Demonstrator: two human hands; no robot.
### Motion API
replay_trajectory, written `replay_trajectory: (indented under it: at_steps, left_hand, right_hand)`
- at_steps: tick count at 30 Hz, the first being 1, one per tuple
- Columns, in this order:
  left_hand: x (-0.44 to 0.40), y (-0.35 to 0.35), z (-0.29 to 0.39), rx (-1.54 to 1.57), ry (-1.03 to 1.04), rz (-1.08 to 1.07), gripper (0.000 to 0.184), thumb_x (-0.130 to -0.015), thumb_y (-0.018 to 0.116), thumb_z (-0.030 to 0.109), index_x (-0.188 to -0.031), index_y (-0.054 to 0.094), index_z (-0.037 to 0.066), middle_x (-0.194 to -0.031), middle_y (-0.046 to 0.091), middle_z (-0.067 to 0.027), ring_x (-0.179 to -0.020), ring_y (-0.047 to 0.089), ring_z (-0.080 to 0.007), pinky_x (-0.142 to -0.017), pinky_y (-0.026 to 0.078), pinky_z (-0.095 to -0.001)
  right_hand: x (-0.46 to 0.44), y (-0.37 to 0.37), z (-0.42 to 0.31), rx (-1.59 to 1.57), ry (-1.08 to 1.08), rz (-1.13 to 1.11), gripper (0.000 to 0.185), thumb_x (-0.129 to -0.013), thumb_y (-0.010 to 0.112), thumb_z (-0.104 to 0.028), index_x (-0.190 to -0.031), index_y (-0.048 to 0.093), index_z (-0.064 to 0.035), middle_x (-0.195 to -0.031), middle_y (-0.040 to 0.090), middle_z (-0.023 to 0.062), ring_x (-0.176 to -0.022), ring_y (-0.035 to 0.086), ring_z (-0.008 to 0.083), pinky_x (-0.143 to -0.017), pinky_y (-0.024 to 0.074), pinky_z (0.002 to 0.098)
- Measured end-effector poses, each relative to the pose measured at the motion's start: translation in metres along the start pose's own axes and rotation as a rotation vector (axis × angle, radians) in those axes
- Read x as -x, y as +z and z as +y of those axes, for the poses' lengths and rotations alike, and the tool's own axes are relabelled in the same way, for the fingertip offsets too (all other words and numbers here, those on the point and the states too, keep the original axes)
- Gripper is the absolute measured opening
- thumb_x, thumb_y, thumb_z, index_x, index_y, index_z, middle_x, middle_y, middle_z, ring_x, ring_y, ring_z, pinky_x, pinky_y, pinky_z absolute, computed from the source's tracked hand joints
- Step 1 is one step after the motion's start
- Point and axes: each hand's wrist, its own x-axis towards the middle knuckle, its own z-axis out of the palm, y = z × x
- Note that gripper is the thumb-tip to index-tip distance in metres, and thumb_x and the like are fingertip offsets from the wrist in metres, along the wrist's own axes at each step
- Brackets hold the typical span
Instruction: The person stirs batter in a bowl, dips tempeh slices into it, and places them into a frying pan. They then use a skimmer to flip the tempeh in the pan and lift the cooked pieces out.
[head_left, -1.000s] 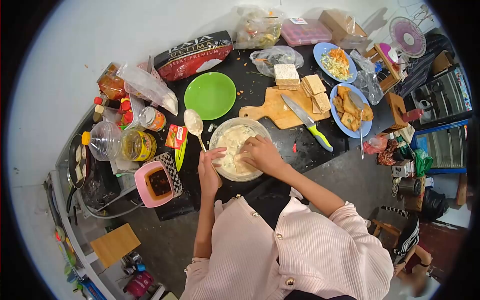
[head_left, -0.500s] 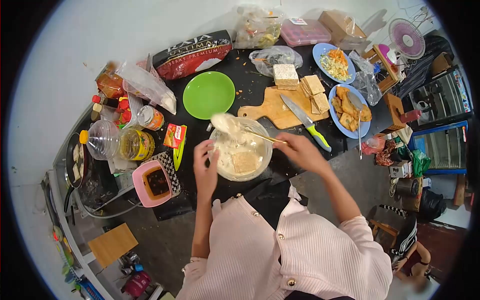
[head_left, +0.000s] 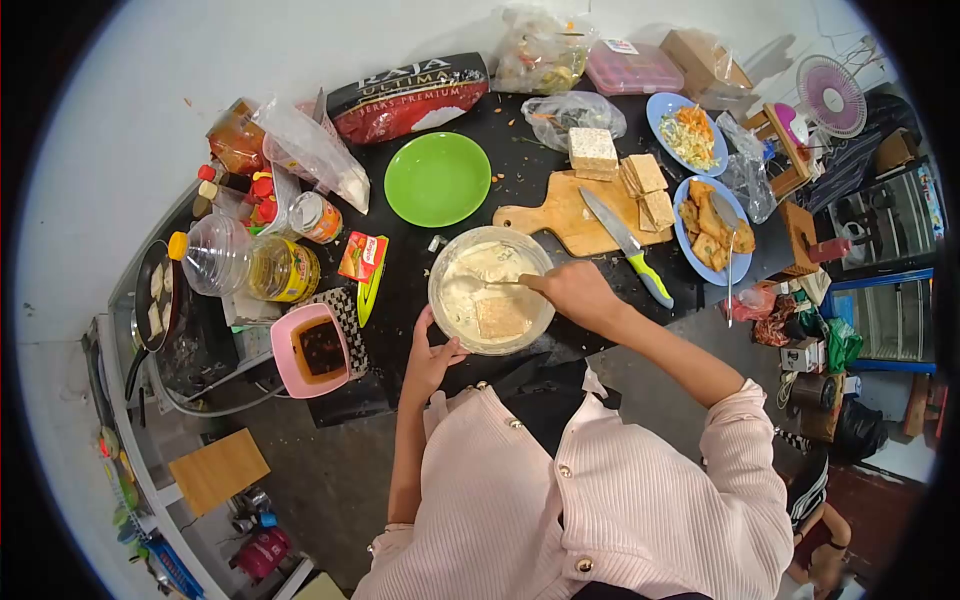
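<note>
In front of me stands a clear plastic bowl (head_left: 546, 318) of pale, thick batter (head_left: 478, 268). One flat, batter-smeared tempeh slice (head_left: 503, 317) lies in it, near the side closest to me. My right hand (head_left: 580, 294) is closed around the handle of a spoon (head_left: 508, 284), whose head is down in the batter. My left hand (head_left: 432, 358) grips the bowl at its lower left wall. Beyond the bowl, a wooden cutting board (head_left: 565, 212) carries stacked tempeh slices (head_left: 648, 190), a tempeh block (head_left: 593, 152) and a knife (head_left: 628, 245) with a yellow-green handle.
A green plate (head_left: 438, 180) lies behind the bowl. Fried pieces fill a blue plate (head_left: 708, 272) at right; shredded vegetables are on another (head_left: 660, 108). To the left are a pink bowl (head_left: 283, 350) of dark liquid, bottles and a frying pan (head_left: 150, 325). A person (head_left: 825, 530) is at lower right.
The batter-laden spoon has come down from above the bowl's far left side into the batter. My left hand has moved from beside the bowl onto its lower left wall.
</note>
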Motion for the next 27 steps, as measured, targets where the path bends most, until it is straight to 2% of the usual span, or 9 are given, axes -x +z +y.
replay_trajectory:
  at_steps: [4, 7, 8, 13, 18, 19, 21, 24, 27]
  left_hand:
    - [-0.002, -0.001, -0.006, 0.048, -0.057, 0.019, 0.062, -0.082, 0.051, 0.001, -0.132, 0.014, 0.003, -0.131, 0.025, -0.0176, -0.086, 0.06, -0.0265, -0.071, 0.054, -0.0317]
    - [0.0, 0.002, -0.002, 0.044, -0.026, 0.03, 0.06, -0.083, 0.051, 0.001, -0.131, 0.015, 0.003, -0.13, 0.027, -0.0172, -0.086, 0.06, -0.0262, -0.071, 0.054, -0.0325]
    - [0.002, 0.004, -0.001, 0.072, -0.017, 0.029, 0.059, -0.083, 0.051, 0.002, -0.131, 0.016, 0.003, -0.13, 0.026, -0.0172, -0.085, 0.06, -0.0256, -0.071, 0.054, -0.0336]
    - [0.001, 0.002, -0.003, 0.085, -0.029, 0.033, 0.06, -0.083, 0.053, 0.004, -0.131, 0.017, 0.005, -0.128, 0.03, -0.0149, -0.084, 0.06, -0.0244, -0.072, 0.054, -0.0338]
    - [0.0, -0.005, 0.008, 0.033, -0.122, 0.025, 0.059, -0.084, 0.053, 0.015, -0.131, 0.02, 0.004, -0.131, 0.029, -0.0144, -0.084, 0.061, -0.0235, -0.067, 0.053, -0.0319]
    - [-0.001, -0.007, 0.007, 0.004, -0.122, 0.025, 0.06, -0.084, 0.054, 0.014, -0.132, 0.019, 0.004, -0.131, 0.029, -0.0135, -0.084, 0.061, -0.0231, -0.068, 0.053, -0.032]
    - [-0.001, -0.007, 0.007, -0.007, -0.107, 0.003, 0.061, -0.083, 0.055, 0.013, -0.131, 0.019, 0.004, -0.131, 0.028, -0.0131, -0.084, 0.061, -0.0236, -0.068, 0.053, -0.0325]
    - [-0.002, -0.007, 0.006, 0.008, -0.111, -0.02, 0.061, -0.083, 0.055, 0.012, -0.131, 0.019, 0.004, -0.131, 0.028, -0.0128, -0.084, 0.06, -0.0243, -0.068, 0.053, -0.0334]
    - [-0.002, -0.007, 0.004, 0.021, -0.087, -0.018, 0.06, -0.083, 0.055, 0.011, -0.131, 0.019, 0.004, -0.131, 0.028, -0.0125, -0.084, 0.06, -0.0249, -0.068, 0.053, -0.034]
  right_hand:
    - [0.004, -0.019, -0.004, -0.105, 0.024, -0.143, 0.019, -0.08, 0.052, -0.025, -0.087, 0.066, -0.0145, -0.058, 0.057, 0.0113, -0.056, 0.058, 0.0284, -0.052, 0.0448, 0.0387]
    - [0.008, -0.013, 0.002, -0.192, 0.046, -0.118, 0.017, -0.079, 0.056, -0.026, -0.083, 0.067, -0.0125, -0.06, 0.059, 0.0113, -0.055, 0.057, 0.0293, -0.052, 0.0444, 0.0387]
    - [0.009, -0.013, 0.004, -0.267, 0.138, -0.18, 0.02, -0.076, 0.057, -0.029, -0.079, 0.068, -0.0134, -0.063, 0.059, 0.0136, -0.062, 0.058, 0.0307, -0.058, 0.0456, 0.0398]
    - [0.028, 0.017, 0.025, -0.614, 0.285, -0.266, 0.025, -0.077, 0.058, -0.033, -0.086, 0.067, -0.0107, -0.076, 0.063, 0.013, -0.069, 0.059, 0.0312, -0.063, 0.0456, 0.0361]
    - [0.041, 0.011, 0.031, -0.839, 0.378, -0.096, 0.023, -0.079, 0.058, -0.028, -0.09, 0.066, -0.0089, -0.078, 0.064, 0.0132, -0.07, 0.061, 0.0278, -0.063, 0.0455, 0.0329]
    - [0.04, -0.003, 0.029, -0.724, 0.424, -0.109, 0.022, -0.079, 0.058, -0.026, -0.09, 0.066, -0.0093, -0.077, 0.063, 0.0132, -0.067, 0.06, 0.0296, -0.061, 0.0457, 0.0325]
    - [0.041, -0.027, 0.024, -0.474, 0.36, -0.069, 0.019, -0.078, 0.06, -0.023, -0.089, 0.066, -0.0094, -0.072, 0.063, 0.0107, -0.059, 0.06, 0.0239, -0.054, 0.0448, 0.0296]
    - [0.046, -0.02, 0.03, -0.204, 0.172, -0.015, 0.016, -0.076, 0.061, -0.024, -0.085, 0.067, -0.0126, -0.067, 0.061, 0.01, -0.059, 0.058, 0.0262, -0.052, 0.0439, 0.033]
    - [0.046, -0.016, 0.02, -0.142, 0.19, 0.092, 0.015, -0.074, 0.062, -0.024, -0.082, 0.067, -0.0131, -0.064, 0.06, 0.0098, -0.057, 0.058, 0.0252, -0.051, 0.0431, 0.0348]
